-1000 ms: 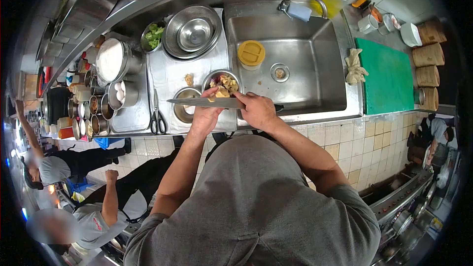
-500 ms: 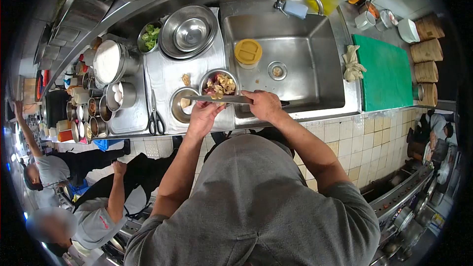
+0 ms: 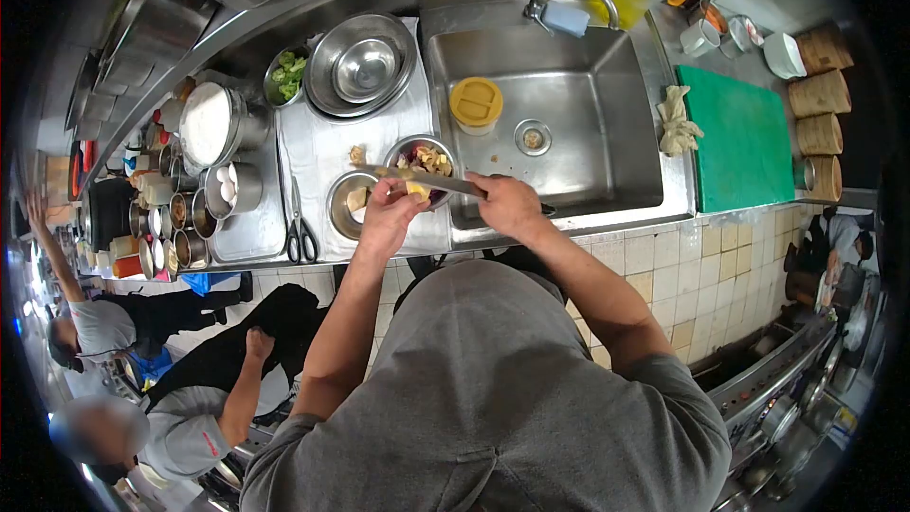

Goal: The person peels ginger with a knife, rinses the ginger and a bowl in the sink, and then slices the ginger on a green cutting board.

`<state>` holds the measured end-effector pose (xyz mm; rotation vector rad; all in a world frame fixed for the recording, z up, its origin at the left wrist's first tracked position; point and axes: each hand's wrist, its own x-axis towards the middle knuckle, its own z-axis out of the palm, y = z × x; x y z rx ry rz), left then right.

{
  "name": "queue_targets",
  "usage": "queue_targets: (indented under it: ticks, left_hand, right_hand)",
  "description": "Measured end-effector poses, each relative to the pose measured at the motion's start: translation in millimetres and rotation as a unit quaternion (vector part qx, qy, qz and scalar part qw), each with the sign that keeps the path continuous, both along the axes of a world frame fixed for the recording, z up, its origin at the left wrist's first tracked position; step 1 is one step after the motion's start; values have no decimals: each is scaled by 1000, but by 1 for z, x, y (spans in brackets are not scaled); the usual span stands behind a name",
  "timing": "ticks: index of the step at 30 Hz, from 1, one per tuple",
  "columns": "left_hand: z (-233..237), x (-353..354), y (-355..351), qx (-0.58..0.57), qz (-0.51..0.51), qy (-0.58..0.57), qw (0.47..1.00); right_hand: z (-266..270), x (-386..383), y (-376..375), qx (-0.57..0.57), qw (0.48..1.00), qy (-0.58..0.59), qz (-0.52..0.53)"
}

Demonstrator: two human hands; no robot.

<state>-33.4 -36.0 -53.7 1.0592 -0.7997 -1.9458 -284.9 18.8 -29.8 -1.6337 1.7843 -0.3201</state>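
Right fingers (image 3: 495,192) grip knife (image 3: 431,180), crosswise, tip left, left fingers (image 3: 391,195) pinch yellow piece (image 3: 415,192)

One head-worn fisheye camera looks steeply down from close above the right hand (image 3: 507,209) gripping a long steel knife (image 3: 431,180).

The kitchen knife (image 3: 436,181) has a long, pale steel blade and a dark handle. It is held nearly level, its tip tilted slightly up and to the left, and the blade crosses the near rim of the small steel bowl (image 3: 423,138). That bowl stands on the counter just left of the sink and holds chopped yellow, tan and purplish pieces. A small yellow food piece (image 3: 414,192) sits right under the blade at the bowl's near edge.
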Motion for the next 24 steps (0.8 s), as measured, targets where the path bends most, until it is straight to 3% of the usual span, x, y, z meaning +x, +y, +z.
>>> queue_targets:
  ticks: [6, 11, 14, 24]
  left_hand:
    - [0, -13, 3, 6, 7, 23, 1000]
    - [-12, 3, 1, 14, -20, -6, 1000]
    - [6, 4, 3, 22, -12, 47, 999]
    - [9, -9, -1, 22, 3, 84, 996]
  right_hand:
    - [-5, 26, 6, -84, 996, -27, -2]
    - [-18, 2, 3, -10, 1000, 24, 13]
    - [-26, -14, 1, 8, 999, 36, 5]
    - [13, 23, 4, -76, 997, -15, 10]
